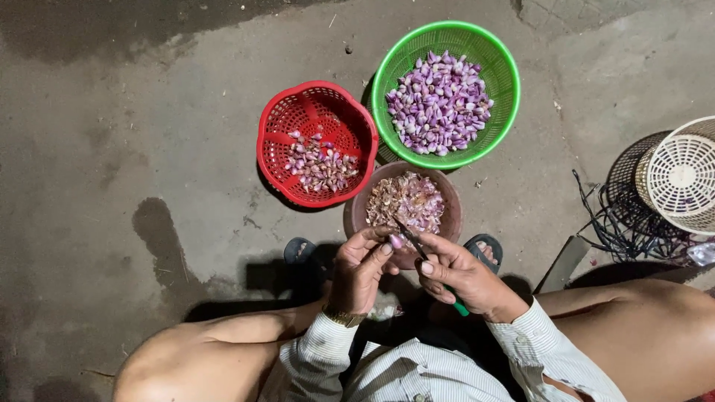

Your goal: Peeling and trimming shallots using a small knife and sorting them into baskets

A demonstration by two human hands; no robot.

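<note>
We see the left hand (pixel 360 268) pinching a small purple shallot (pixel 396 241) at its fingertips, its grip clenched on the bulb just above the near rim of the brown bowl (pixel 357 212). The right hand (pixel 462 277) is closed around a knife (pixel 417 246) with a green handle, the dark blade tip touching the shallot. The bowl holds papery peelings and sits on the concrete floor (pixel 149 112) between two sandalled feet. Just beyond it, a red basket (pixel 279 149) holds a few shallots, and touching that, a green basket (pixel 387 67) is heaped with peeled purple ones. Off to the right we see a white basket (pixel 681 175) beside tangled black wires (pixel 611 227).
</note>
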